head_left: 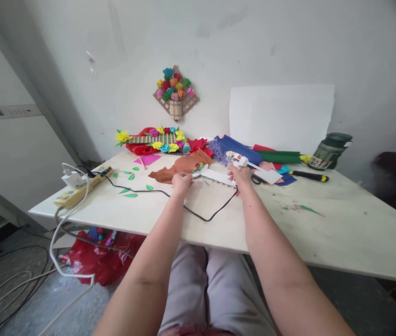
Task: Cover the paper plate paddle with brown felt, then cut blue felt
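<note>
Bare forearms stretch from our lap over the near edge of the table (pixel 341 219), both hands working at its middle. Our left hand (pixel 181 182) rests on the brown felt (pixel 180 167), fingers curled down onto its near edge in what looks like a light pinch. Our right hand (pixel 240 176) holds the glue gun (pixel 237 159), fingers wrapped round its handle, nozzle pointing left over a white strip (pixel 219 177) lying between the hands. The gun's black cord (pixel 170 195) loops across the table to the power strip (pixel 79 189) at the left corner. We judge the work well advanced but unfinished: a flowered piece (pixel 156 139) lies complete at the back, another hangs on the wall (pixel 175 91), while green leaves (pixel 130 184) lie loose and felt sheets (pixel 240 148) lie uncut behind the hands. Scissors (pixel 256 178) sit just beside our right hand, half hidden by it. We cannot tell whether glue is on the strip, nor what the small coloured bits (pixel 200 166) on the felt are. A person at the right edge is blurred and cut off.
</note>
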The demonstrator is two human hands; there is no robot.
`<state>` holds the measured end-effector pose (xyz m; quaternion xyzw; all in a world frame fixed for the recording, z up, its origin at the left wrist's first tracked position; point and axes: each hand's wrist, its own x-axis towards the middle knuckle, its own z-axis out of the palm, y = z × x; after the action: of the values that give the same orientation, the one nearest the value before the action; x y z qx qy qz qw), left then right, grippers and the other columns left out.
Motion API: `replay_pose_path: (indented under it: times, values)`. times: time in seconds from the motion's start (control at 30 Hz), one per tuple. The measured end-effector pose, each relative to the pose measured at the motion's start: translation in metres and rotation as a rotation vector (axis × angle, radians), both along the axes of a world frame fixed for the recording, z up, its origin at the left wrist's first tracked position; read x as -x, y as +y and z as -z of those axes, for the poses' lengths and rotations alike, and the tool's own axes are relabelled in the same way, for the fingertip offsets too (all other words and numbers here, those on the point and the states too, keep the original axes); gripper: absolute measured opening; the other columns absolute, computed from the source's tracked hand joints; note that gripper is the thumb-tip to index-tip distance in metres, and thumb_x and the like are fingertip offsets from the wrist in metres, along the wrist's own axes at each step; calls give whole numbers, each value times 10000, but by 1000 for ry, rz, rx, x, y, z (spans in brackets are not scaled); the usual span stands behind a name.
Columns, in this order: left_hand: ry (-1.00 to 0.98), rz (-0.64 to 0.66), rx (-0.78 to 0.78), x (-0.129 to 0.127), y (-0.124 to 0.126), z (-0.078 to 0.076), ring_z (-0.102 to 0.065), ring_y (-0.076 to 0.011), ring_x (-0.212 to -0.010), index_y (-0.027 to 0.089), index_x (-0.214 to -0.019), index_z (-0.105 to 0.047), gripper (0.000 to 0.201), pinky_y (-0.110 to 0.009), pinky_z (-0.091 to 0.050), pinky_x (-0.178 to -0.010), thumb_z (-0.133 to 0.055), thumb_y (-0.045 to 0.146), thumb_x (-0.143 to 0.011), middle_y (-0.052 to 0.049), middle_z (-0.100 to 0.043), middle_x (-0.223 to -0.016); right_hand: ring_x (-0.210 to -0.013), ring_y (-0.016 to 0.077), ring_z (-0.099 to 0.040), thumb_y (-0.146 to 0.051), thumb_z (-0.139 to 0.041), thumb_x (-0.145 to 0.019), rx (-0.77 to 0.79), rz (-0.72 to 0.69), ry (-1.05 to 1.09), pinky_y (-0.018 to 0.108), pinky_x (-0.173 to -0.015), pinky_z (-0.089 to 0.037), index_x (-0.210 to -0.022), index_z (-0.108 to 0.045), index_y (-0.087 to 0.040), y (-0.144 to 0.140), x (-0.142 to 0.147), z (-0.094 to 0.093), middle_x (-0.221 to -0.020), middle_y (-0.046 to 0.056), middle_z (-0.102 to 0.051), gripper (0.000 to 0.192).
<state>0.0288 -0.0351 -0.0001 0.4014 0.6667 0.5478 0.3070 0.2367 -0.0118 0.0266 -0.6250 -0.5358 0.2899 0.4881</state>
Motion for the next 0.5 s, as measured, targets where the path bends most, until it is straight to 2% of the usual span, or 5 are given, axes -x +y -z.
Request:
replay_pose_path:
  times: [0.1, 0.2, 0.33, 0.5]
  values:
    - [-38, 18, 21, -10, -4, 5, -661, -216, -699, 133, -699, -640, 105, -265, -502, -580, -614, 215, -639, -93, -663, -688, -715, 201, -660, -445, -569, -754, -6, 91, -154, 251, -591, -491, -805, -669, -138, 3, -5, 1, -794, 113, -700, 327]
    - [-182, 33, 1, -14, -6, 5, -655, -205, -717, 133, -660, -610, 42, -265, -508, -603, -611, 170, -639, -61, -626, -644, -920, 271, -637, -506, -557, -753, 16, 160, -306, 310, -732, -483, -892, -688, -126, 1, -8, 0, -918, 164, -693, 425]
    - [-516, 15, -13, -19, -9, -2, -641, -164, -697, 136, -668, -552, 57, -260, -535, -647, -572, 83, -679, -31, -573, -637, -887, 259, -639, -501, -536, -768, 28, 109, -340, 301, -728, -472, -926, -690, -135, 0, -8, 4, -848, 146, -698, 428]
    - [-782, 68, 22, -31, -12, -10, -640, -148, -722, 115, -784, -539, 95, -248, -559, -689, -532, 32, -738, -60, -570, -715, -789, 238, -647, -493, -504, -792, 8, 32, -351, 284, -680, -466, -948, -679, -143, 1, -9, 8, -795, 123, -693, 421]
